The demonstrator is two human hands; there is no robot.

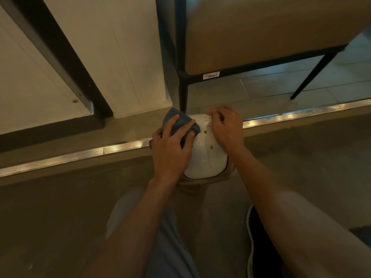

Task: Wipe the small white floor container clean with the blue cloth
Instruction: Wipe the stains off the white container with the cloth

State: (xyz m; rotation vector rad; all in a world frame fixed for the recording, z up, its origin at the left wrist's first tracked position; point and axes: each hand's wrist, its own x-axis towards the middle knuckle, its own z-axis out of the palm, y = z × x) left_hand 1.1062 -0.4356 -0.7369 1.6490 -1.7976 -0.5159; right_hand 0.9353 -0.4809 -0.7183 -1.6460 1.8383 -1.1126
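- Here, in the middle of the frame, we find the small white container (206, 157) sitting on the floor (70, 207), its far end up against the metal strip (301, 113) that crosses the picture from lower left to upper right.
- We see the left hand (170, 149) pressing the blue cloth (176, 123) onto the container's upper left part, fingers spread and lightly bent over the bunched fabric, gripping it.
- We see the right hand (226, 129) on the container's upper right edge, fingers curled as if holding it; we cannot tell how firm that hold is.
- We judge the wiping to be under way but far from done: several brown spots (205, 131) remain on the white top, between the two hands.
- Next, we think, the cloth must travel right and toward the lower part of the frame across those spots, with the other hand keeping the container from sliding.
- The floor around looks dull, tan and matte; beyond the strip, at upper right, it turns to pale tiles (281, 85).
- A padded seat on thin black legs (261, 33) fills the upper right, and white panels with a dark diagonal frame (60, 47) take the upper left.
- At the bottom we see a trouser leg (170, 247) and a dark shoe (261, 247).
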